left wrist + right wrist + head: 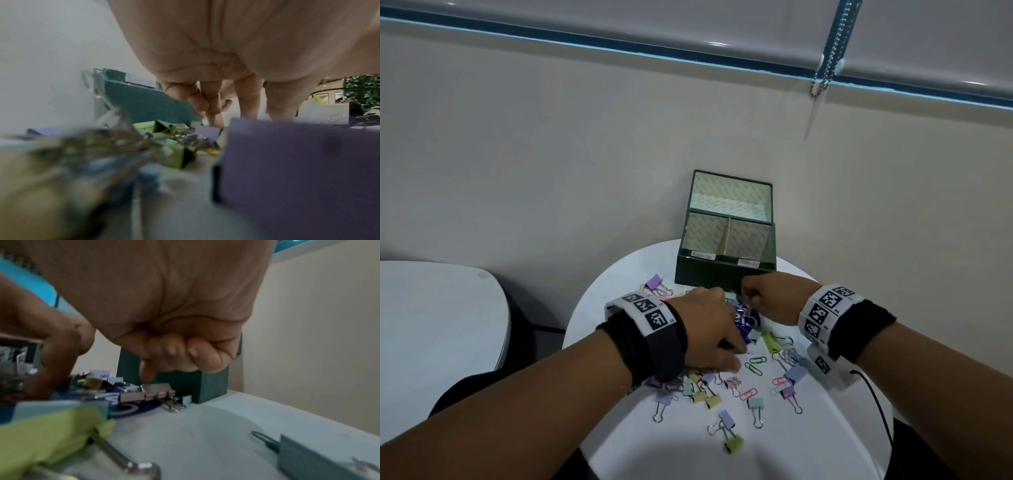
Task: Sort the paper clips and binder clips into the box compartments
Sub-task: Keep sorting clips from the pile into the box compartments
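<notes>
White round table [688, 445]: my left hand [709, 329] reaches down, fingers relaxed, into the binder clips [732, 435]; my right hand [767, 298], curled, grip unclear. Next: pinch one, carry to green box [722, 274].

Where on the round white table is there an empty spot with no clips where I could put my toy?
The round white table is bare along its near edge, below the lime-green binder clip. Another bare patch lies at the right, beside the dark green box, past the right hand. It is crowded in the middle, where pastel clips surround the left hand and the blue wrapper.
</notes>
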Demonstrator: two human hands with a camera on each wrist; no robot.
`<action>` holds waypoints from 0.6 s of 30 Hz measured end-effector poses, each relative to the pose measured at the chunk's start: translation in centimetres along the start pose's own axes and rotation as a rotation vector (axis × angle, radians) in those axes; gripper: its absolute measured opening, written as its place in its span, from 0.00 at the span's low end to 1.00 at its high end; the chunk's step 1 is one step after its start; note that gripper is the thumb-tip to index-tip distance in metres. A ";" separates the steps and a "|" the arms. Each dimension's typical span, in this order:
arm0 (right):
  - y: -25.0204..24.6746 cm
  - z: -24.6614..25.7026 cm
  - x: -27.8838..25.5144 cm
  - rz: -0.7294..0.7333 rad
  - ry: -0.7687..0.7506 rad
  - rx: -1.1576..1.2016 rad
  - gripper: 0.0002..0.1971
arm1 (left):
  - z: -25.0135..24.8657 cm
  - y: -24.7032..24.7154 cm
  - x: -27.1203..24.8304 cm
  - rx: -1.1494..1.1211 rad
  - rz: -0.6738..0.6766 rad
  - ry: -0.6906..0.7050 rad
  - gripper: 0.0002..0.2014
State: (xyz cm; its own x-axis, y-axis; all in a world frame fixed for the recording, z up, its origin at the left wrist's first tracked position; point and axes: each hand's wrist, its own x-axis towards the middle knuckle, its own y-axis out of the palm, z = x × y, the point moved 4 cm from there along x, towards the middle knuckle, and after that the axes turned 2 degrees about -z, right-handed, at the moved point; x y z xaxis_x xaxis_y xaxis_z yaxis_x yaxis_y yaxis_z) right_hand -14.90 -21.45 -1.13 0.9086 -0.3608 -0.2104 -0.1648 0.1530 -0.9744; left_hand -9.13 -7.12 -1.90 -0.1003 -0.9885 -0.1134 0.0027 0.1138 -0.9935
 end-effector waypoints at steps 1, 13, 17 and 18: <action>0.2 0.0 0.1 0.007 0.009 -0.035 0.02 | -0.2 0.0 0.1 0.006 -0.001 0.025 0.19; -0.5 -0.2 -0.7 -0.090 0.033 -0.105 0.03 | -0.4 -0.4 -0.1 -0.243 -0.001 -0.046 0.15; -0.9 0.2 -0.4 -0.137 0.020 -0.095 0.02 | -0.3 -0.8 -0.3 -0.285 -0.087 -0.082 0.14; -0.7 0.3 -0.1 -0.122 0.022 -0.089 0.04 | -0.1 -0.9 -0.3 -0.296 -0.132 -0.102 0.14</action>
State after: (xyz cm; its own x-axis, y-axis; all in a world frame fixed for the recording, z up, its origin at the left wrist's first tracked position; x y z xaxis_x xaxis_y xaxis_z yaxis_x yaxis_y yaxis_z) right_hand -14.79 -21.20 -0.35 0.9153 -0.3923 -0.0908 -0.0882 0.0247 -0.9958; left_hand -9.15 -6.90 -0.95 0.0198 -0.9998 0.0004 -0.2941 -0.0062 -0.9558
